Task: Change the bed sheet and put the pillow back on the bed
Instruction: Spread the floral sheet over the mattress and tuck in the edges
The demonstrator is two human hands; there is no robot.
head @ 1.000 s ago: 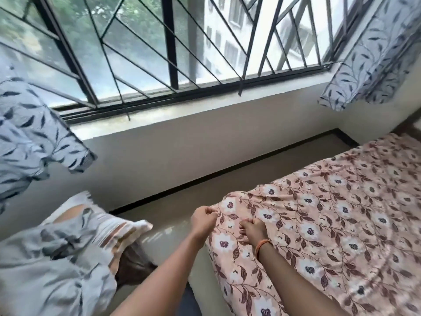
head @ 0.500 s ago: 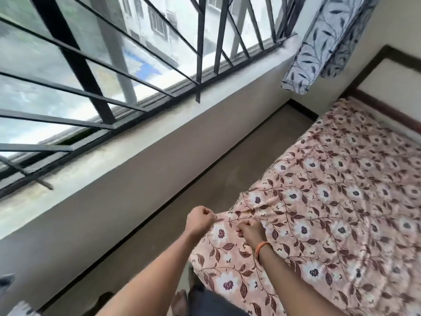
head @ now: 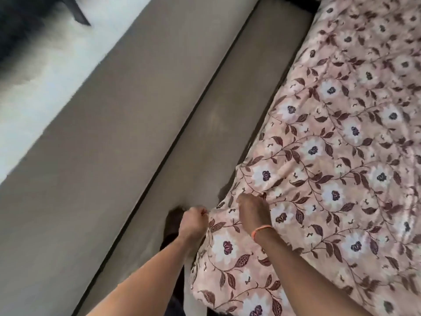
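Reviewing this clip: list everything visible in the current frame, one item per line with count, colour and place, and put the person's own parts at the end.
bed sheet: one, pink with white flowers and brown leaves, spread over the bed on the right, its near edge bunched.
floor strip: one, grey-brown, between bed and wall.
wall: one, grey-beige, left of the floor strip, with a dark line along its base.
window ledge: one, white, upper left, blurred.
dark shape: one, black, top left corner, too blurred to identify.
wristband: one, orange, on the right wrist.
foot: one, dark, on the floor beside the left hand, partly hidden.
left hand: one, grip on the sheet's edge.
right hand: one, grip on the bunched sheet.
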